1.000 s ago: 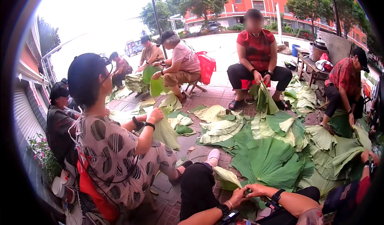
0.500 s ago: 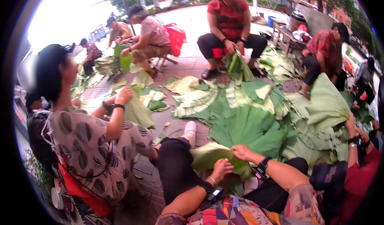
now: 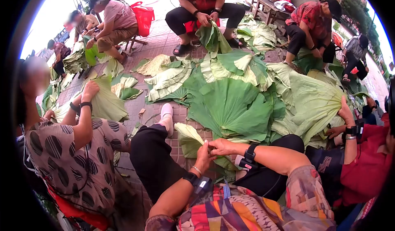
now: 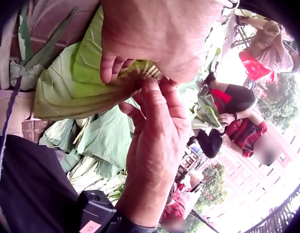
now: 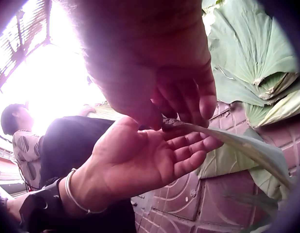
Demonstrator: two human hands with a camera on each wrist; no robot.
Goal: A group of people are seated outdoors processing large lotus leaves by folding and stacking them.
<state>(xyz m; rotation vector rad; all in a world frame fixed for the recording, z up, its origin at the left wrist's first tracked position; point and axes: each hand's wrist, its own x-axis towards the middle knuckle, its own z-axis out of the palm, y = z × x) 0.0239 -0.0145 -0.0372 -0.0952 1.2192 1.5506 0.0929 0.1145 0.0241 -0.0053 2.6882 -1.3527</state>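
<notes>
A pale green lotus leaf (image 3: 188,138) hangs in front of my knees, its gathered brownish end between my two hands. My right hand (image 3: 224,146) pinches that end between thumb and fingers. In the right wrist view my left hand (image 5: 140,155) lies palm up beneath the end, its fingers fairly straight along the leaf's underside; its thumb is partly hidden behind my right hand. Pleats fan out from the pinched spot in the left wrist view, where the leaf blade (image 4: 62,92) spreads away from the fingers.
A large dark green lotus leaf (image 3: 230,107) lies on a spread of leaves ahead of me. Close on my left sits a person in a patterned shirt (image 3: 82,157). On my right, a person's hand (image 3: 345,112) holds up a broad pale leaf (image 3: 314,101).
The head view has tilted down and swung right. My left hand, apart from the leaf's end half a second ago, is back against it. My right hand keeps its hold.
</notes>
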